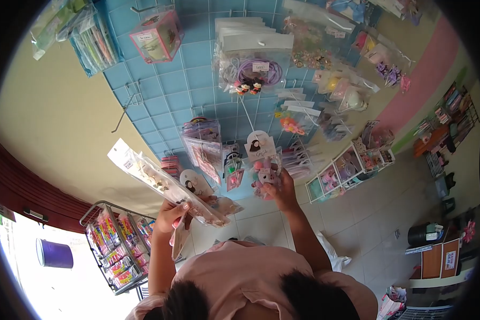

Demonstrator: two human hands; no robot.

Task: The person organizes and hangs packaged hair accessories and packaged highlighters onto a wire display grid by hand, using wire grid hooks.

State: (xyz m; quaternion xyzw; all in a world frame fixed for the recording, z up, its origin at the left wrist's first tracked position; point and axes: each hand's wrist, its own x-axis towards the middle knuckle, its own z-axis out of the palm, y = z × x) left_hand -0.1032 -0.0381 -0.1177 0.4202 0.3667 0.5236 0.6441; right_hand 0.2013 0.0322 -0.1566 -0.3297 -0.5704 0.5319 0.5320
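My left hand (172, 214) is closed around a bundle of long clear packets (160, 181) with white header cards, held out toward the left. My right hand (281, 189) reaches up to a hanging card of pink and coloured hair accessories (264, 170) on a hook of the blue grid wall panel (176, 85) and grips its lower end. A second card with a small figure on it (194, 184) hangs between the two hands. My pink sleeves and shirt (240, 272) fill the bottom of the view.
The blue panel holds many hanging packs: purple hair bands (258, 72), a pink box (157, 34), clips and bows. A wire rack of colourful packets (117, 245) stands at the lower left. White display trays (352, 165) sit to the right. A tiled floor and boxes lie at the lower right.
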